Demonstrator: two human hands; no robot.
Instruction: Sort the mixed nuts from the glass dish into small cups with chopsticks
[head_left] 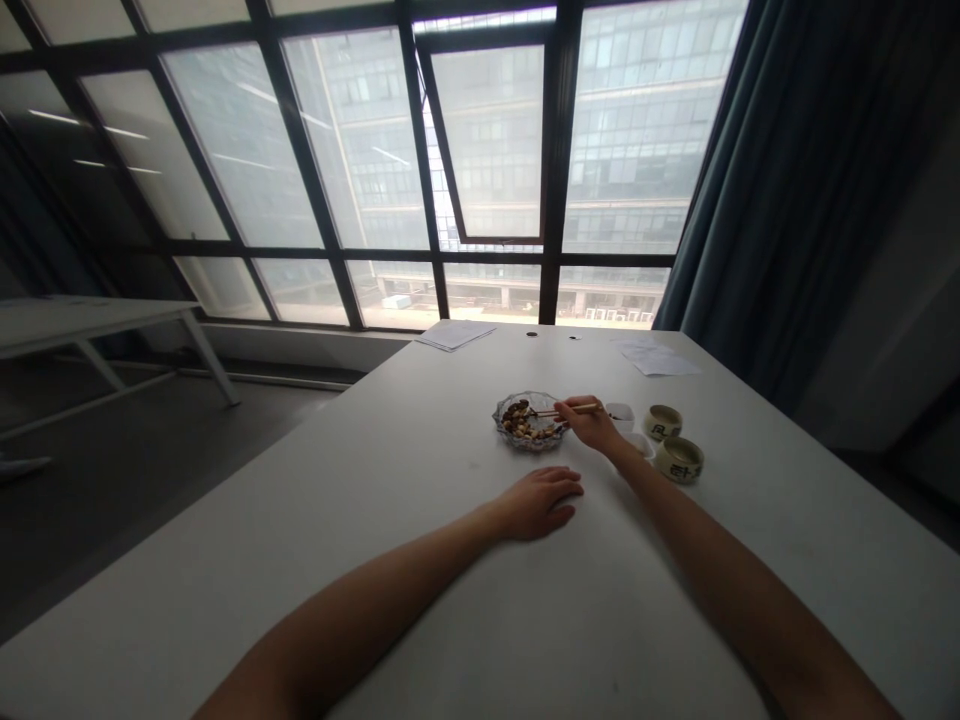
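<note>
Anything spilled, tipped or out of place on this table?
Nothing stands out. The glass dish sits level with its contents inside, and the cups stand upright. The right hand holds chopsticks over the dish; the left hand lies flat on the table.

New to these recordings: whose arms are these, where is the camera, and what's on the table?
No machine here: the single picture comes from a camera worn on a person's head, looking forward and down, so both bare arms are the wearer's own. The left hand lies flat and open on the white table. The right hand holds chopsticks, tips over a glass dish of small brown bits. Two ceramic cups stand right of it; papers lie near the window.
</note>
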